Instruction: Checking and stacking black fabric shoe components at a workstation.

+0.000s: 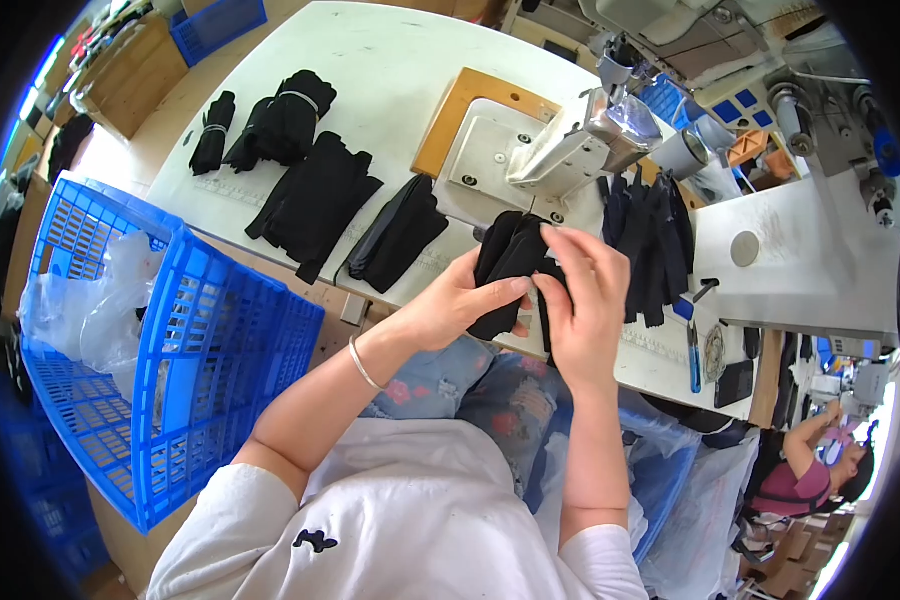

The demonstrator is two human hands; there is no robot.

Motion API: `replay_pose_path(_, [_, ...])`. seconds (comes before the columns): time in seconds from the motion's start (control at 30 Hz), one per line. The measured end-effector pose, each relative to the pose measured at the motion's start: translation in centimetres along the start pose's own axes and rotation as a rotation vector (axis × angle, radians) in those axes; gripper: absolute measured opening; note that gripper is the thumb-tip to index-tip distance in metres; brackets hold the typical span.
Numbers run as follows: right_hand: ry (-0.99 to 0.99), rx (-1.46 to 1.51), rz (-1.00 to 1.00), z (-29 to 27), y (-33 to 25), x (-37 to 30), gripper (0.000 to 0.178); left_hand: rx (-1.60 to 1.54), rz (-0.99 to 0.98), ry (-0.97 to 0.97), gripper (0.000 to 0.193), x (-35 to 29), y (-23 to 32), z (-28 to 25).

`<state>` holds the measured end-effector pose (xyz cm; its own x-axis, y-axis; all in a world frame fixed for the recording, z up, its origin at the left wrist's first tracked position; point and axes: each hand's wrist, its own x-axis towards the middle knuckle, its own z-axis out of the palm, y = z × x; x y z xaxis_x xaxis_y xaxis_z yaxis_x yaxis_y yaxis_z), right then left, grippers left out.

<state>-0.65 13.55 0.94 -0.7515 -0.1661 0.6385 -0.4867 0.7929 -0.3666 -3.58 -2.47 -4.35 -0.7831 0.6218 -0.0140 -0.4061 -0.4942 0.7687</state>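
In front of my body, at the table's near edge, a stack of black fabric pieces [510, 255] is held between both hands. My left hand [457, 298], with a bracelet at the wrist, grips its left side, thumb laid over the cloth. Fingers of my right hand [588, 300] bend together at the stack's right edge, thumb close to the left thumb. Just beyond stands a sewing machine [560, 150] on a pale plate. To the left lie a loose black fabric pile [315, 200] and a smaller folded pile [398, 235].
Tied black bundles [288, 118] lie at the table's far left. A blue plastic crate [215, 370] holding clear plastic bags [95, 300] stands at my left. Dark fabric strips [655, 235] hang right of the machine, near a blue-handled cutter [695, 358]. Another person [805, 465] works at far right.
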Motion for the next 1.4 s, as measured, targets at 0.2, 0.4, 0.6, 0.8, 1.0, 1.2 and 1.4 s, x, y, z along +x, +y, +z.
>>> replay_pose_path(0.2, [0.126, -0.241, -0.174, 1.4, 0.6, -1.0, 0.042, 0.082, -0.012, -0.011, 0.039, 0.1, -0.2, -0.2])
replay_pose_path(0.4, [0.169, 0.134, -0.045, 1.7, 0.2, -1.1, 0.032, 0.045, 0.028, 0.003, 0.040, 0.2, -0.3, -0.2])
replay_pose_path(0.6, [0.131, 0.162, 0.145, 1.3, -0.8, -1.0, 0.025, 0.168, 0.054, 0.030, 0.048, 0.1, -0.3, 0.2])
replay_pose_path(0.8, [0.131, 0.171, 0.156, 1.1, -0.7, -0.8, 0.024, 0.199, 0.077, 0.028, 0.043, -0.1, -0.2, 0.5])
replay_pose_path(1.0, [0.111, 0.155, 0.158, 0.3, -1.2, -0.3, 0.018, 0.198, 0.061, 0.023, 0.053, -0.1, 0.0, 0.5])
replay_pose_path(1.2, [0.120, 0.590, 0.309, -0.2, 0.2, -1.2, 0.018, 0.072, 0.031, -0.037, 0.043, 0.1, 0.0, 0.2])
replay_pose_path(1.4, [0.343, 0.957, 0.663, -4.2, 5.3, -1.8, 0.015, -0.022, -0.020, -0.006, 0.039, 0.0, 0.0, -0.3])
